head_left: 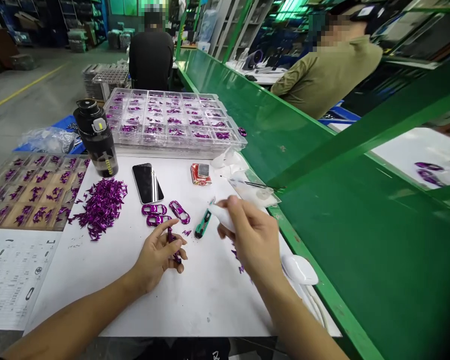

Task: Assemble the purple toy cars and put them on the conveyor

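Between the front and back edges of the bench point(195, 305), the left hand point(154, 257) pinches a purple piece point(170, 234); the right hand point(253, 235) grips a white tool point(223, 216). A careless sweep could catch the knife point(203, 224).

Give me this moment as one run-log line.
left hand: holds purple piece | right hand: holds white bottle-like item | on white tabletop: green utility knife, purple pile, phone
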A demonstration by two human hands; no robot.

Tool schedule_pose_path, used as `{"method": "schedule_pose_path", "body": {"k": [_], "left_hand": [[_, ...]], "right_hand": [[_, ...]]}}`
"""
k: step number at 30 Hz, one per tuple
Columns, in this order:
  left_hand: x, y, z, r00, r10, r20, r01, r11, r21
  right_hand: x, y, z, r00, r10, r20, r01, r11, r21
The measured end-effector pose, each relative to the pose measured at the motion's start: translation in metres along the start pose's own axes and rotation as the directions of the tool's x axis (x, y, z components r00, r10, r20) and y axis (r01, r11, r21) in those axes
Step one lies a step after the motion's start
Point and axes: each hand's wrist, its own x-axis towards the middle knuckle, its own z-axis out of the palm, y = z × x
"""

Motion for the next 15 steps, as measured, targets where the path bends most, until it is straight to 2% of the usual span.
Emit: {"method": "schedule_pose_path", "body": {"k": [2,4,6,8,12,15], "left_hand": [[0.001,0.000,0.000,1.000,0.002,-0.003,-0.002,1.000,-0.019],[0.002,0.000,0.001,1.000,-0.007,0.000,0.007,1.000,-0.029],[0.002,-0.001,0.001,1.000,-0.015,0.001,0.015,0.999,-0.036],[0.004,-0.001,0.001,1.000,-0.014,-0.006,0.014,0.999,-0.039],[0.007,-0.004,-0.002,1.000,0.004,-0.003,-0.004,1.000,-0.029],[0.007,-0.005,-0.004,1.000,-0.001,-0.002,0.001,1.000,-0.027]], "right_hand": [[-0.016,-0.008,0.000,0.977,-0.067,-0.200,0.081,0.995,0.062],[-0.029,-0.009,0.007,0.951,-0.161,-0.262,0.217,0.956,0.200],[-0.039,-0.006,0.015,0.943,-0.274,-0.189,0.325,0.882,0.341],[-0.047,0.001,0.019,0.921,-0.377,-0.100,0.385,0.841,0.380],[-0.054,0.011,0.014,0.891,-0.451,-0.040,0.442,0.847,0.294],[-0.057,0.013,0.008,0.895,-0.446,-0.012,0.443,0.884,0.147]]}}
